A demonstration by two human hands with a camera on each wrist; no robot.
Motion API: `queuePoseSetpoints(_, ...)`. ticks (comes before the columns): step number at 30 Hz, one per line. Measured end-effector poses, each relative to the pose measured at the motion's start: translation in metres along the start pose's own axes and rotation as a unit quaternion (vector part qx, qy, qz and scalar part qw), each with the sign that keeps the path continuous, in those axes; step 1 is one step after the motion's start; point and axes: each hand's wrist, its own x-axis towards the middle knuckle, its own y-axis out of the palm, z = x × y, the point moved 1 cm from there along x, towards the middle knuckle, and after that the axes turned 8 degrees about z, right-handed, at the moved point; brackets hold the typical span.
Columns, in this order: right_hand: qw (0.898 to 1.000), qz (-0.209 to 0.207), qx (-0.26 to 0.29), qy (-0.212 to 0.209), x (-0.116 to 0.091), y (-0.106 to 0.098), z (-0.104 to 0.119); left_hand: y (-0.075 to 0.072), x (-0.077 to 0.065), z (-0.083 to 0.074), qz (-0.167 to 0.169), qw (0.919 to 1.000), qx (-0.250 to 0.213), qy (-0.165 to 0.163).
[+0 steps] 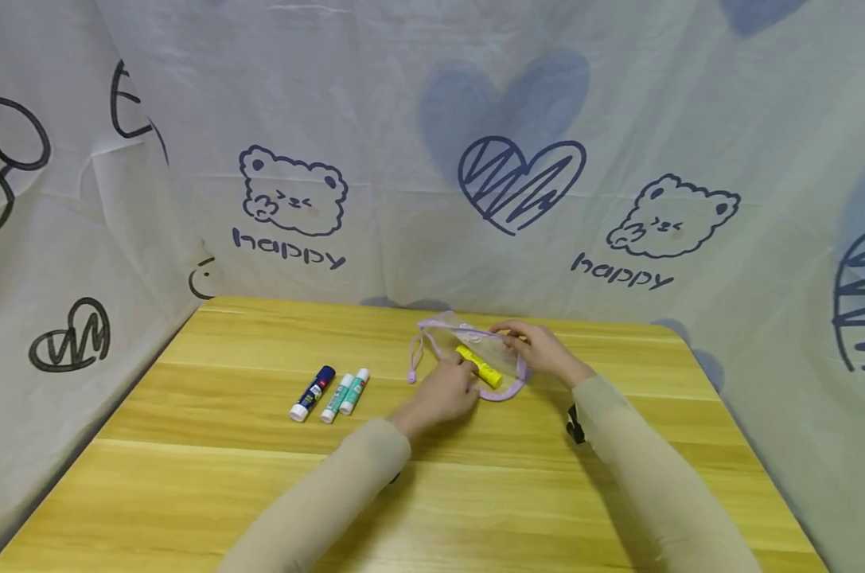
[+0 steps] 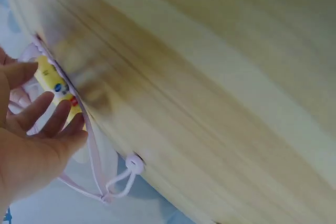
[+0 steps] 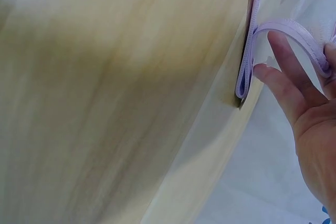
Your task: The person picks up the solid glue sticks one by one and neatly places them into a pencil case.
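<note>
Left hand (image 1: 442, 391) at the yellow stick (image 1: 485, 371), right hand (image 1: 543, 350) on the clear pouch (image 1: 502, 395)

The clear pouch, edged in lilac trim, sits toward the far side of the desk (image 1: 188, 493), a little right of the middle. The yellow stick lies slantwise within its outline, the far end pointing left and the near end right; how much of it is inside the pouch is hard to tell.

The left hand reaches in from the near left, its fingers over the stick's left part. Its grip is apart, thumb and fingers spread and slightly bent; whether they press on the stick cannot be told. The right hand comes from the near right, and its grip is clamped on the pouch's far right edge, the trim pinched there. A lilac cord loop (image 1: 412, 377) trails from the pouch's left end.

Well to the left, three more sticks lie side by side, slanting alike: a dark blue stick (image 1: 313, 394) with a white end leftmost, then two green and white sticks (image 1: 337, 398) close together. Pale sleeves (image 1: 332, 501) cover both forearms. A white cloth (image 1: 382, 87) printed with hearts and bear faces hangs behind the desk.
</note>
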Motion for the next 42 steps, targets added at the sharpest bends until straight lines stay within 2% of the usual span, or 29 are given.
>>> queuePoseSetpoints(3, 1.0, -0.006, 0.0, 0.003, 0.0, -0.001, -0.002, -0.001, -0.002, 0.001, 0.036, 0.9977, 0.054, 0.02)
queuePoseSetpoints(7, 0.999, -0.023, 0.001, 0.023, 0.0, -0.002, -0.003, 0.0, 0.0, 0.004, 0.067, 0.9909, 0.113, 0.026)
queuePoseSetpoints(15, 0.989, -0.122, 0.024, 0.08, 0.0, -0.008, 0.007, 0.001, -0.001, 0.005, 0.125, 0.9714, 0.202, 0.0)
queuePoseSetpoints(20, 0.985, -0.144, 0.023, 0.089, 0.002, -0.013, 0.012, -0.001, -0.003, 0.004, 0.128, 0.9615, 0.243, 0.004)
queuePoseSetpoints(26, 0.99, -0.117, 0.036, 0.072, 0.005, -0.005, 0.017, 0.002, -0.002, 0.0, 0.123, 0.941, 0.315, 0.004)
queuePoseSetpoints(29, 0.99, -0.109, 0.049, 0.07, 0.004, 0.0, 0.019, 0.006, -0.003, 0.0, 0.121, 0.9353, 0.332, 0.005)
queuePoseSetpoints(31, 0.99, -0.109, 0.054, 0.072, 0.003, 0.003, 0.02, 0.007, -0.003, 0.001, 0.119, 0.9351, 0.334, 0.005)
queuePoseSetpoints(42, 0.99, -0.089, 0.082, 0.065, 0.0, 0.002, 0.026, -0.002, -0.01, -0.002, 0.115, 0.948, 0.296, 0.013)
